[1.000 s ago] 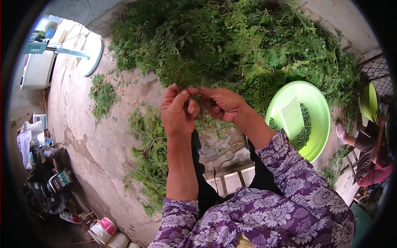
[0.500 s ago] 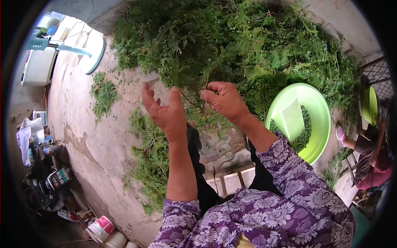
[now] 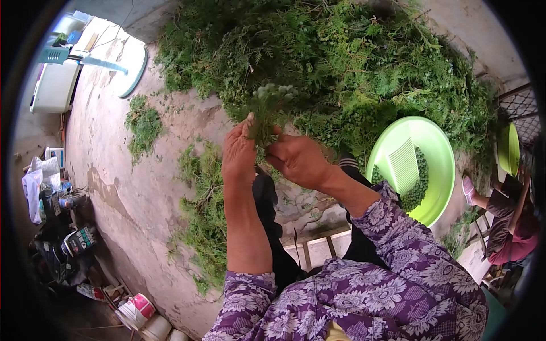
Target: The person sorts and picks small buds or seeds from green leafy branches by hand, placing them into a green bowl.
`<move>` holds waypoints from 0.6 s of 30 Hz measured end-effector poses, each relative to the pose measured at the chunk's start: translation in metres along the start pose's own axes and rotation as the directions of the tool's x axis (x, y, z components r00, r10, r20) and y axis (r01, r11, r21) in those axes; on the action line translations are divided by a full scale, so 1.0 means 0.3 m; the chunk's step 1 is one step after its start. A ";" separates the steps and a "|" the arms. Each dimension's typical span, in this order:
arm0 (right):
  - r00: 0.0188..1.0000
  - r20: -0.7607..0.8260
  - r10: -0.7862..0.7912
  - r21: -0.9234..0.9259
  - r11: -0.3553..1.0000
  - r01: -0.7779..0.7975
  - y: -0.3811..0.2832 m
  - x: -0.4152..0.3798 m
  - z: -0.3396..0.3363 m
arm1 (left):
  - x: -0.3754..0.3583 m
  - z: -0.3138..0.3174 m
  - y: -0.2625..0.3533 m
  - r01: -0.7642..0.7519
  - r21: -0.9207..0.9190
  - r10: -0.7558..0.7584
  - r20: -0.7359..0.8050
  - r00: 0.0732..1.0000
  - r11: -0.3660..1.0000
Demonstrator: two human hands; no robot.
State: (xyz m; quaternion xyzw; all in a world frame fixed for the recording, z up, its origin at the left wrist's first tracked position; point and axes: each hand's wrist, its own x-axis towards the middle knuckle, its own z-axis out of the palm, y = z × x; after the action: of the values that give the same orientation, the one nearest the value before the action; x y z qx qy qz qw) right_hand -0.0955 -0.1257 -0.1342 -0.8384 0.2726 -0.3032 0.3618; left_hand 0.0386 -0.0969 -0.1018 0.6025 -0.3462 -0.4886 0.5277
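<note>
My left hand (image 3: 239,150) is closed on the left side of a green sprig (image 3: 264,113), its fingertips pressed to the stems. From the right, my right hand (image 3: 301,161) pinches the same sprig near its lower end. Pale round cones cluster at the sprig's top, slightly blurred. Beyond both hands spreads a large heap of green branches (image 3: 341,62). To the right of my right forearm stands a light green basin (image 3: 442,165) holding small green cones (image 3: 420,190) and a ribbed green piece (image 3: 402,165).
Smaller piles of sprigs lie on the floor, one beside my left forearm (image 3: 207,227) and one farther left (image 3: 143,126). A seated person (image 3: 512,227) is at the right edge near another green basin (image 3: 508,149). Buckets (image 3: 136,311) stand at lower left.
My left hand has closed from an open pose and come to the sprig. My right hand has moved slightly down and left. The sprig now stands raised between both hands.
</note>
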 end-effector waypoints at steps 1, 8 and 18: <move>1.000 0.000 0.001 0.000 1.000 -0.001 -0.001 -0.003 0.000 | -0.004 0.005 0.012 0.088 -0.112 -0.083 0.050 0.995 0.990; 0.988 0.147 0.037 -0.163 0.987 -0.013 -0.011 -0.004 -0.015 | 0.018 -0.009 -0.060 0.039 -0.398 -0.037 0.014 0.999 0.917; 0.963 0.203 0.179 -0.288 0.950 -0.116 -0.001 -0.007 -0.014 | -0.004 0.093 -0.024 -0.060 -0.454 0.038 -0.059 0.998 0.889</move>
State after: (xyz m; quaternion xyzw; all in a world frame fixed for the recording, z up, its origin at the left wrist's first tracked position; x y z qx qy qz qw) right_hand -0.0998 -0.1259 -0.1324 -0.8864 0.3312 -0.1370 0.2929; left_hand 0.0110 -0.1025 -0.1075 0.4648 -0.2243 -0.5279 0.6745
